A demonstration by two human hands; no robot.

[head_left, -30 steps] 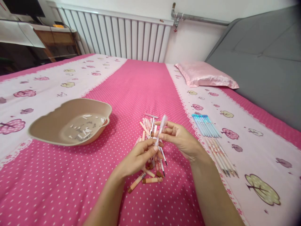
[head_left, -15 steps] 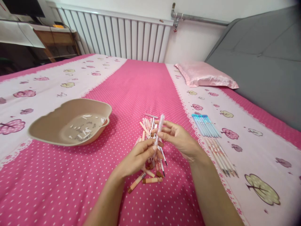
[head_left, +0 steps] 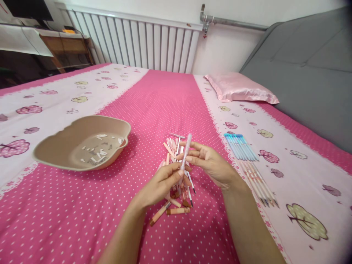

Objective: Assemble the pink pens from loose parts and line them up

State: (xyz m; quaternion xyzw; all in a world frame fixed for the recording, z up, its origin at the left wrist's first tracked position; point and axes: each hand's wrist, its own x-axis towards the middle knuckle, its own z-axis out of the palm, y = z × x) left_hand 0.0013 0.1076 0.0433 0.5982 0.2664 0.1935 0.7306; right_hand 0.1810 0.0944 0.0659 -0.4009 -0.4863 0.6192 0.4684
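Observation:
A clear, pinkish pen barrel [head_left: 187,146] stands tilted upright between my two hands. My left hand [head_left: 165,182] pinches its lower end between thumb and fingers. Higher up, my right hand [head_left: 209,163] has its thumb and fingertips closed around the barrel's middle. Beneath both hands lies a loose pile of pen parts [head_left: 168,145]: pink and peach pieces, white refills with dark tips, and small brown pieces. Two peach-and-brown tubes [head_left: 178,211] lie at the near edge of the pile. My hands hide part of the heap.
A beige basin [head_left: 63,146] with small white pieces sits left. On the right lie a row of blue-capped pens [head_left: 240,146] and a row of pale patterned pens [head_left: 258,183]. A pink pillow [head_left: 242,87] rests farther back on the bed, by a grey headboard [head_left: 308,62].
My right fingers have shifted slightly along the pen barrel, with the fingertips reaching a little farther left. My left hand, the pile and the basin stay in place.

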